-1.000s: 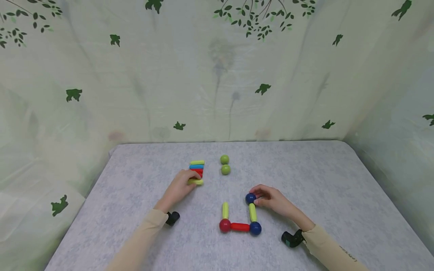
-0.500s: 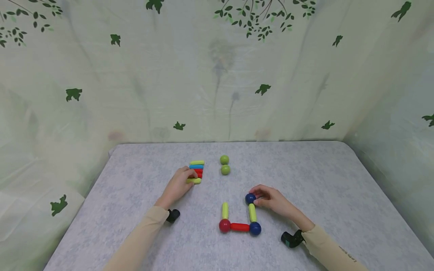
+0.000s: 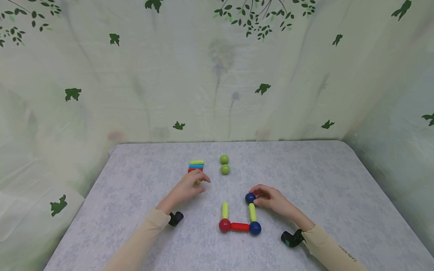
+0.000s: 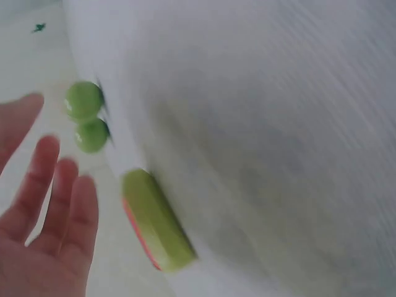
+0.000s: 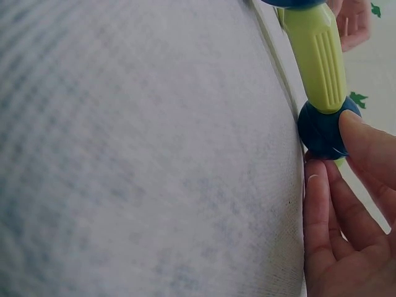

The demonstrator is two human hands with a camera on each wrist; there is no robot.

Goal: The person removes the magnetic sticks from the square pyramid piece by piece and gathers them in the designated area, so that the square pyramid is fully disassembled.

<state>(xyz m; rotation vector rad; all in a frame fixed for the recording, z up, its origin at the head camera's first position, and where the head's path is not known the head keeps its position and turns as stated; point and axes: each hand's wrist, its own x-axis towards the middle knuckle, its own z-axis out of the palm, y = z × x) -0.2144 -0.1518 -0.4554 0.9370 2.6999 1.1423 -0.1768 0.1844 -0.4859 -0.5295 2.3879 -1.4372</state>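
Note:
My right hand (image 3: 274, 202) pinches a blue ball (image 5: 325, 131) between thumb and fingers. A ridged yellow-green rod (image 5: 318, 59) joins that ball to a second blue ball (image 3: 255, 228). From there a red rod (image 3: 240, 227) runs left to a red ball (image 3: 225, 225), and another yellow-green rod (image 3: 225, 210) points away from it. My left hand (image 3: 186, 187) holds nothing, its fingers loosely extended over the near end of a row of rods. In the left wrist view, a yellow-green rod (image 4: 158, 219) lies apart from the fingers, with a red edge showing beside it.
Behind the left hand, a yellow-green rod (image 3: 197, 162), a blue rod (image 3: 196, 166) and a red rod (image 3: 191, 170) lie in the row. Two green balls, a far one (image 3: 224, 159) and a nearer one (image 3: 225, 169), sit to their right. A printed curtain (image 3: 190, 75) hangs behind the table (image 3: 305, 169).
My left hand has let go of the nearest yellow-green rod after sliding it slightly left, and has shifted right with fingers spread. The right hand stays on the blue ball.

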